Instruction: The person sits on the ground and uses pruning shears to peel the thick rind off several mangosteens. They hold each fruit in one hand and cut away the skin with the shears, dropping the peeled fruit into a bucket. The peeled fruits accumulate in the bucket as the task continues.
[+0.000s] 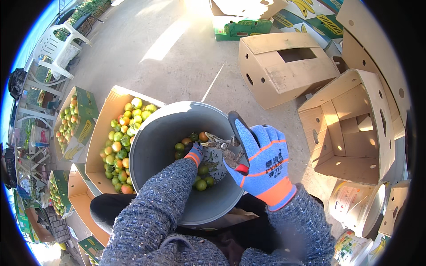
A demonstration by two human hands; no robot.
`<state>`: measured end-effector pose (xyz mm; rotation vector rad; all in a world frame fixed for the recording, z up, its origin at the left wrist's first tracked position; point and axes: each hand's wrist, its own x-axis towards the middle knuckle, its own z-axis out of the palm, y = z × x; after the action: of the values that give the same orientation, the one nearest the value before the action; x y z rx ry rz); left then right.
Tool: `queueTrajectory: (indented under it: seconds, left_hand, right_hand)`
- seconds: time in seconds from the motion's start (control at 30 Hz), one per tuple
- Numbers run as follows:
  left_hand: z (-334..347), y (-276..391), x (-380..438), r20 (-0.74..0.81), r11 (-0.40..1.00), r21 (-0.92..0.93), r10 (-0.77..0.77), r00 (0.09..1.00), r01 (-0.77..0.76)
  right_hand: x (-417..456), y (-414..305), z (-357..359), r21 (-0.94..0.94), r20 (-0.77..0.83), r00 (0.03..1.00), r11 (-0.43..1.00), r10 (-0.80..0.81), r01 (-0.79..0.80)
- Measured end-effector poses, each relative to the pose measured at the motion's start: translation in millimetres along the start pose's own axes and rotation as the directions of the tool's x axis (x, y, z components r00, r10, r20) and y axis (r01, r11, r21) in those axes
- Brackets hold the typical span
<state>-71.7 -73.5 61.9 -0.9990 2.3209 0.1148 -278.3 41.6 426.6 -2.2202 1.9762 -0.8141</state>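
A large grey plastic bucket (156,146) stands between the person's knees, with several green and reddish tomatoes (201,185) and cut green bits at its bottom. My left hand (194,153), in a blue and orange work glove, reaches down inside among the tomatoes; its fingers are largely hidden. My right hand (259,159), gloved alike, holds pruning shears (223,144) over the bucket's right side, their blades parted and pointing left. Beside the bucket on the left, a cardboard box (96,146) is full of green and orange tomatoes.
Empty cardboard boxes stand at the right, one upside down (286,66) and one open towards me (346,126). White plastic buckets (356,206) are at the lower right. More tomato boxes (85,106) and a white plastic chair (55,46) are at the left.
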Motion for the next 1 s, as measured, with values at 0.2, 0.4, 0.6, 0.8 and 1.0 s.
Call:
queueTrajectory:
  seconds: [0.2,0.4,0.6,0.8,1.0]
  left_hand:
    - [34,6,7,0.042,0.998,-0.057,-0.024,0.999,0.026]
    - [27,-7,5,0.098,0.989,-0.150,0.010,0.995,0.005]
    - [-56,-41,-10,0.201,0.872,-0.478,0.227,0.953,-0.107]
    - [-219,-61,-90,-0.067,0.064,-0.993,0.355,0.933,-0.096]
    - [-251,-41,-208,-0.279,-0.562,-0.778,-0.092,0.956,-0.281]
  right_hand:
    - [5,7,-5,0.081,0.097,0.994,0.995,0.057,-0.065]
    - [5,4,-1,0.081,0.106,0.994,0.996,0.035,-0.044]
    - [3,0,1,0.017,0.049,0.999,1.000,-0.012,0.012]
    - [-5,7,10,-0.102,0.009,1.000,0.995,-0.001,0.002]
    - [-3,-14,10,-0.123,0.007,0.993,0.985,-0.122,0.122]
